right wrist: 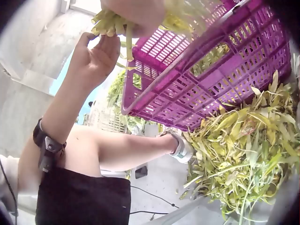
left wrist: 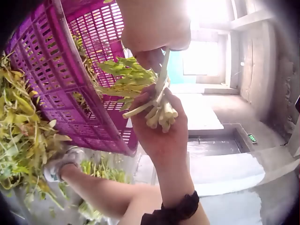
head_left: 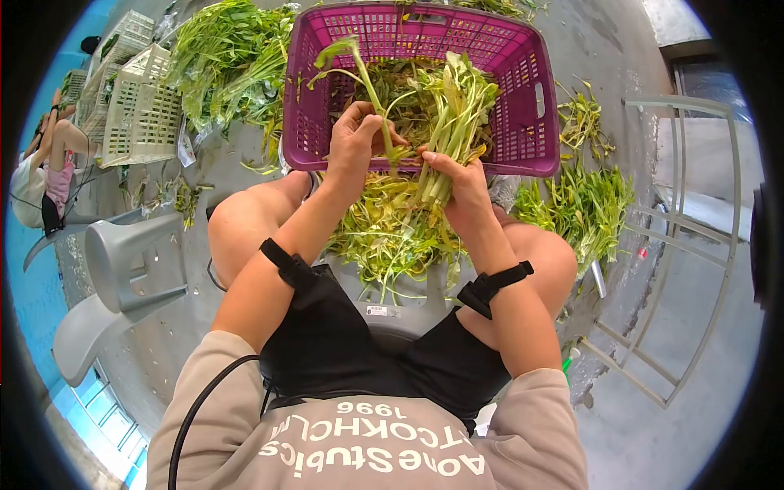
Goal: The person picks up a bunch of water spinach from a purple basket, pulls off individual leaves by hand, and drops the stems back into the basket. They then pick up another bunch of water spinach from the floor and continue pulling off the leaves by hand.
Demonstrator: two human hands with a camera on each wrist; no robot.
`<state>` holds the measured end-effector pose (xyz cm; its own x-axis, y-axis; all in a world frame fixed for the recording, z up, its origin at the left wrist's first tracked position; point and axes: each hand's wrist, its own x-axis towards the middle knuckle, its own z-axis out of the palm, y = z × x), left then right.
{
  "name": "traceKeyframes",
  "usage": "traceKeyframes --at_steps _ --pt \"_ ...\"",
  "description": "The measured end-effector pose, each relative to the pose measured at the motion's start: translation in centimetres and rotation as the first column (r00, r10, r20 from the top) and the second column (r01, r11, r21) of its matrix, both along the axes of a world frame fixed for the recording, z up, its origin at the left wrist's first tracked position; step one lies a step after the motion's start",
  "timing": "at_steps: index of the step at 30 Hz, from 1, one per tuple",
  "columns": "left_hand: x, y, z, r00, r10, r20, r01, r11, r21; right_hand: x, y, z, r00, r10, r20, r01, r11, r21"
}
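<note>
My left hand (head_left: 353,151) pinches a single leafy green stalk (head_left: 366,82) between thumb and fingers, its leafy end pointing up and away from me. In my right hand (head_left: 467,189) is a thick bunch of leafy greens (head_left: 457,106), with the thumb across the stems. The cut stem ends (left wrist: 161,117) of that bunch show pale in the left wrist view. Both hands are close together over the near rim of a purple plastic crate (head_left: 547,155), which has wilted leaves and stems inside. At the top of the right wrist view, my right hand is blurred.
A heap of yellowed leaves (head_left: 392,229) lies on the floor between my legs. Fresh greens (head_left: 588,212) are piled right of the crate, more (head_left: 229,65) at the left. Around me are white crates (head_left: 143,114), a grey chair (head_left: 122,269), a metal frame (head_left: 678,245) and another seated person (head_left: 53,163).
</note>
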<state>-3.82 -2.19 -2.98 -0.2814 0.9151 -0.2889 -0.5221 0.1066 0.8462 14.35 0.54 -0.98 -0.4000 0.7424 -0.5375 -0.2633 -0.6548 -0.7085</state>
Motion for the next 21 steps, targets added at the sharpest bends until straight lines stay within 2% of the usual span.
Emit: traceKeyframes --at_steps 2,4,5,8,9,11,16,18,21 --pt "-0.1 0.0 0.1 0.999 0.034 0.009 -0.034 0.999 -0.017 0.0 0.0 -0.2 0.999 0.026 -0.02 -0.026 1.0 0.013" --pt "-0.4 0.0 0.4 0.985 0.111 0.13 -0.093 0.986 -0.138 0.1 -0.1 0.0 0.998 0.053 -0.04 -0.052 0.998 0.026" --pt "-0.5 0.0 0.3 0.985 0.115 0.13 -0.096 0.986 -0.139 0.1 -0.2 0.2 0.997 0.063 -0.051 -0.062 0.998 0.03" --pt "-0.5 0.0 0.1 0.989 -0.062 0.134 0.097 0.958 -0.269 0.0 -0.2 0.5 0.993 0.096 -0.069 -0.093 0.995 0.047" --pt "-0.3 -0.1 0.1 0.989 -0.058 0.134 0.092 0.959 -0.269 0.0 -0.3 0.5 0.991 0.112 -0.074 -0.107 0.992 0.06" --pt "0.2 -0.3 0.5 0.954 -0.169 0.247 0.24 0.926 -0.292 -0.2 -0.4 0.6 0.989 0.127 -0.082 -0.122 0.991 0.062" --pt "0.3 -0.2 0.4 0.964 -0.207 0.167 0.24 0.947 -0.212 -0.2 -0.5 0.4 0.985 0.154 -0.081 -0.149 0.987 0.061" --pt "0.1 -0.1 0.7 0.987 -0.127 0.102 0.146 0.968 -0.203 -0.2 -0.5 -0.1 0.991 0.129 -0.021 -0.128 0.991 0.021" --pt "-0.5 0.0 1.2 0.994 -0.069 0.088 0.083 0.982 -0.17 -0.5 -0.4 0.4 0.996 0.083 -0.032 -0.082 0.996 0.027"
